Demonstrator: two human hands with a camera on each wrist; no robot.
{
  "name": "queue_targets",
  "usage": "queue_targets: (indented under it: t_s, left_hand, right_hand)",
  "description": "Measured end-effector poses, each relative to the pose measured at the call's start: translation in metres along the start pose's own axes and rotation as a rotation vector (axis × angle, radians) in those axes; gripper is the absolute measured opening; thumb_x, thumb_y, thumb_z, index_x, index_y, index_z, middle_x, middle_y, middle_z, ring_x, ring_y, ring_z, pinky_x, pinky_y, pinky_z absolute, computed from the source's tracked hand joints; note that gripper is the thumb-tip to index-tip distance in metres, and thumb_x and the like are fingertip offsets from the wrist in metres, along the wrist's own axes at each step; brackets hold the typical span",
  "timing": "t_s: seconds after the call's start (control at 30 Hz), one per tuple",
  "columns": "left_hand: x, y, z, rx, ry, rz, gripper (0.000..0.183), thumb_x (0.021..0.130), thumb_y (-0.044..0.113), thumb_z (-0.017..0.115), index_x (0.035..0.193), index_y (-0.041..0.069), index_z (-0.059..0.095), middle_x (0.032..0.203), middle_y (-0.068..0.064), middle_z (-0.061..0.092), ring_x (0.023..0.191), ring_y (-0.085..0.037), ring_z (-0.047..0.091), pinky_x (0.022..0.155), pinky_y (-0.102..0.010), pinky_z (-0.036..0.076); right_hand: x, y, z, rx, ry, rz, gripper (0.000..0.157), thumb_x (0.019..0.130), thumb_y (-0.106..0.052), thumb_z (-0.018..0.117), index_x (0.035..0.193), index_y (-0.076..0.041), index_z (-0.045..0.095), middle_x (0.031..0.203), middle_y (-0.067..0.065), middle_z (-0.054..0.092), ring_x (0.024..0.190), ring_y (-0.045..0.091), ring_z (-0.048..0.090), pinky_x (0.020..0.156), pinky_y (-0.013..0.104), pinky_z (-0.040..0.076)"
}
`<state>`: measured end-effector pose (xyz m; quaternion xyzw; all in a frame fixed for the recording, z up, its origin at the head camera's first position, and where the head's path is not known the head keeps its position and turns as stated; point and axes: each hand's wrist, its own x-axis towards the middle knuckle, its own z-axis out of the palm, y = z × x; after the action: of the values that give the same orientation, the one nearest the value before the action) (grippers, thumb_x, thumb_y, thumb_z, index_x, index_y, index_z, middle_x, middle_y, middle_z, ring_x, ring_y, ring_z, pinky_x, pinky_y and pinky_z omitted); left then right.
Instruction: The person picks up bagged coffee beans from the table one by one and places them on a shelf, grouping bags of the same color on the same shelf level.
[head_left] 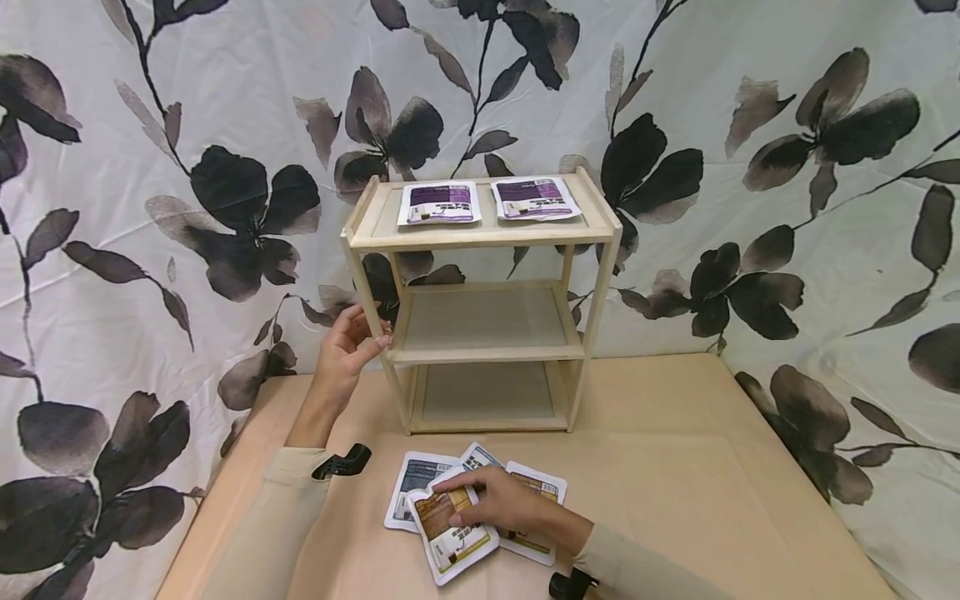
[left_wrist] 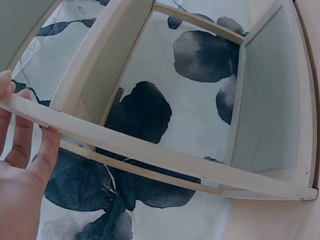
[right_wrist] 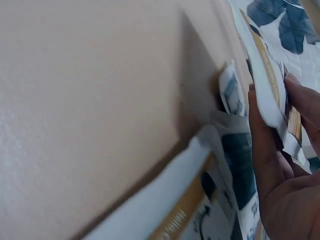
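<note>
My left hand (head_left: pixel 343 352) grips the left front post of a small three-tier wooden shelf (head_left: pixel 486 356), thumb on one side and fingers on the other. Between the thumb and fingers of my right hand (head_left: pixel 504 498) is a brown-and-white pouch (head_left: pixel 453 533), tilted and raised over other pouches. Below it lie a dark blue-and-white pouch (head_left: pixel 403 492), a partly covered blue-and-white pouch (head_left: pixel 478 456) and another brown-and-white pouch (head_left: pixel 551 487). Two purple-and-white pouches (head_left: pixel 440 204) lie side by side on the shelf's top tier.
The shelf stands at the back of a table with a peach-coloured cover (head_left: pixel 660 450). Close behind it hangs a white cloth (head_left: pixel 525 125) printed with dark flowers. A black wrist device (head_left: pixel 343 462) sits at the left cuff, another (head_left: pixel 572 583) at the right cuff.
</note>
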<state>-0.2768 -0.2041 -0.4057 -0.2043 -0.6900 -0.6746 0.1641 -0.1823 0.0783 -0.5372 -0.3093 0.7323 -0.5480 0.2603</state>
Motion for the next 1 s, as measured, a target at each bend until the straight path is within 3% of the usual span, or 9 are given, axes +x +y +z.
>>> queue_targets:
  t_s: [0.13, 0.27, 0.47, 0.57, 0.7, 0.83, 1.0]
  left_hand:
    - [-0.001, 0.002, 0.0, 0.006, 0.0, -0.008, 0.054, 0.092, -0.006, 0.068, 0.142, 0.001, 0.049, 0.117, -0.031, 0.058, 0.104, -0.02, 0.062, 0.091, -0.026, 0.053]
    - [-0.001, 0.002, 0.0, 0.009, -0.001, -0.019, 0.056, 0.093, -0.006, 0.068, 0.143, -0.004, 0.045, 0.118, -0.03, 0.058, 0.106, -0.019, 0.062, 0.091, -0.026, 0.053]
    - [0.0, 0.003, 0.0, 0.01, 0.0, -0.022, 0.055, 0.093, -0.005, 0.068, 0.143, -0.001, 0.047, 0.113, -0.012, 0.064, 0.105, -0.019, 0.062, 0.091, -0.026, 0.054]
    - [0.0, 0.003, 0.0, 0.009, -0.002, -0.02, 0.054, 0.093, -0.005, 0.068, 0.143, 0.0, 0.047, 0.112, -0.006, 0.064, 0.104, -0.018, 0.062, 0.09, -0.025, 0.054]
    - [0.0, 0.001, 0.0, 0.004, 0.0, -0.021, 0.054, 0.093, -0.005, 0.068, 0.143, 0.0, 0.048, 0.114, -0.017, 0.062, 0.104, -0.019, 0.062, 0.09, -0.026, 0.054]
    - [0.0, 0.001, 0.0, 0.005, 0.0, -0.019, 0.054, 0.093, -0.005, 0.067, 0.143, -0.001, 0.047, 0.116, -0.025, 0.059, 0.105, -0.018, 0.062, 0.09, -0.026, 0.054]
    - [0.001, 0.001, 0.0, -0.001, -0.003, -0.007, 0.055, 0.093, -0.006, 0.067, 0.143, -0.005, 0.044, 0.113, -0.016, 0.063, 0.104, -0.018, 0.062, 0.09, -0.026, 0.054]
  right_hand:
    - [0.001, -0.004, -0.008, 0.023, 0.022, 0.014, 0.043, 0.087, -0.014, 0.081, 0.128, -0.02, 0.072, 0.13, -0.005, 0.069, 0.118, 0.008, 0.058, 0.092, 0.022, 0.05]
    - [0.002, -0.01, -0.015, 0.02, 0.057, 0.021, 0.038, 0.087, -0.017, 0.081, 0.124, -0.023, 0.075, 0.124, -0.005, 0.071, 0.109, 0.014, 0.062, 0.085, 0.023, 0.053]
    - [0.002, -0.022, -0.03, 0.02, 0.093, 0.007, 0.034, 0.093, -0.019, 0.075, 0.126, -0.022, 0.073, 0.13, 0.0, 0.068, 0.113, 0.021, 0.061, 0.085, 0.024, 0.053]
    - [0.002, -0.027, -0.038, 0.057, 0.101, 0.01, 0.034, 0.095, -0.017, 0.072, 0.129, -0.02, 0.07, 0.132, 0.007, 0.064, 0.103, 0.021, 0.067, 0.079, 0.026, 0.057]
    - [0.001, -0.036, -0.046, 0.145, 0.103, 0.023, 0.036, 0.097, -0.015, 0.07, 0.133, -0.015, 0.068, 0.124, 0.015, 0.066, 0.085, 0.021, 0.073, 0.071, 0.031, 0.06]
    - [0.001, -0.044, -0.052, 0.192, 0.105, 0.005, 0.038, 0.097, -0.013, 0.069, 0.136, -0.011, 0.065, 0.118, 0.019, 0.069, 0.089, 0.024, 0.074, 0.074, 0.036, 0.061]
    - [0.001, -0.054, -0.06, 0.18, 0.151, -0.017, 0.043, 0.097, -0.014, 0.07, 0.139, -0.014, 0.062, 0.121, 0.018, 0.066, 0.093, 0.026, 0.073, 0.077, 0.039, 0.062]
